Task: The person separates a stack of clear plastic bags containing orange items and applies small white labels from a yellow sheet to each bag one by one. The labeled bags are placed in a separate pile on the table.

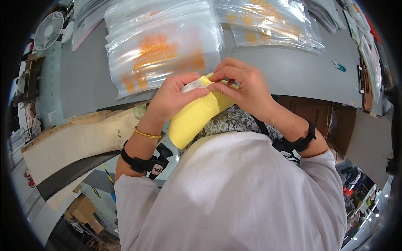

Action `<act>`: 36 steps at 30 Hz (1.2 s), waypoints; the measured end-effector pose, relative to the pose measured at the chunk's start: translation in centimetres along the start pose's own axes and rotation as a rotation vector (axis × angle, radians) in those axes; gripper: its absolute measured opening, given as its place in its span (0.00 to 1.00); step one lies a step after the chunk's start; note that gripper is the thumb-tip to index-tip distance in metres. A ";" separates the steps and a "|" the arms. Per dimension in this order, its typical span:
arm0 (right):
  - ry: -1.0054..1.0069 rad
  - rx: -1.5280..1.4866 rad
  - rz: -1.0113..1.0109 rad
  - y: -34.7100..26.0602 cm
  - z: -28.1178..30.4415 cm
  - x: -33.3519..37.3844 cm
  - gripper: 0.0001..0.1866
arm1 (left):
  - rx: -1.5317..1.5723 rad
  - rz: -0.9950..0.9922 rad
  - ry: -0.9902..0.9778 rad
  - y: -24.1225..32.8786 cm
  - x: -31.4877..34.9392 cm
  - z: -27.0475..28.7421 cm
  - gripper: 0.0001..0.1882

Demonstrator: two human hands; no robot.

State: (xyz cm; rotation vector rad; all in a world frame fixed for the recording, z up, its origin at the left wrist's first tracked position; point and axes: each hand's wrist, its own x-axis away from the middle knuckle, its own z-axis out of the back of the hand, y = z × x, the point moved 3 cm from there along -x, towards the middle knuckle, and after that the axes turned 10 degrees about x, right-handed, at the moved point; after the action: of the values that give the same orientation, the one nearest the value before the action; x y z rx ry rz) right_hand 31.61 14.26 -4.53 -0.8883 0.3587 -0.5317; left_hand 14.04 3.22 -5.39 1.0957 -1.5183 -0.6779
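Observation:
A curled sheet of smooth yellow paper (pixel 193 119) hangs between my hands, above the front edge of the table, and droops toward my lap. My left hand (pixel 173 97) is closed on its upper left part, thumb on top. Beside that thumb a small white label (pixel 193 85) with fine print shows on the sheet. My right hand (pixel 245 85) pinches the top edge of the yellow sheet with thumb and fingers. Whether a loose label is between those fingertips is hidden.
Stacks of clear plastic bags (pixel 163 54) with orange print lie just beyond my hands, with more bags (pixel 272 25) at the back right. Small teal thread snips (pixel 339 66) and a phone (pixel 360 79) lie to the right. A white fan (pixel 49 30) stands far left.

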 end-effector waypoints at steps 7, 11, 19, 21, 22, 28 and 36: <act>-0.028 -0.065 -0.127 -0.4 -0.9 0.9 0.05 | 0.122 -0.005 -0.005 -2.4 0.6 0.1 0.13; -0.089 -0.054 -0.210 -0.2 -1.2 0.8 0.07 | 0.063 0.006 -0.009 -2.9 0.8 0.2 0.13; -0.154 -0.024 -0.229 -0.5 -1.2 0.8 0.08 | 0.121 0.065 -0.008 -3.7 0.5 0.7 0.20; -0.150 -0.040 -0.207 -0.5 -1.3 0.8 0.07 | 0.095 0.070 -0.038 -3.7 0.5 0.7 0.18; -0.165 -0.009 -0.214 -0.4 -1.3 0.8 0.07 | 0.089 0.061 -0.052 -3.7 0.5 0.6 0.18; -0.165 -0.082 -0.218 -0.3 -1.1 0.7 0.06 | 0.133 0.079 -0.031 -3.8 0.8 0.2 0.14; -0.237 -0.064 -0.258 -0.3 -0.9 0.6 0.05 | 0.099 0.038 -0.059 -4.2 0.5 0.4 0.13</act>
State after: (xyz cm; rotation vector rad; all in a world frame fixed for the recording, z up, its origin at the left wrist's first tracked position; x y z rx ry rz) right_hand 31.59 13.18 -4.87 -1.0552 0.0451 -0.6464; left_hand 14.83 1.01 -8.94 1.1269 -1.6335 -0.6188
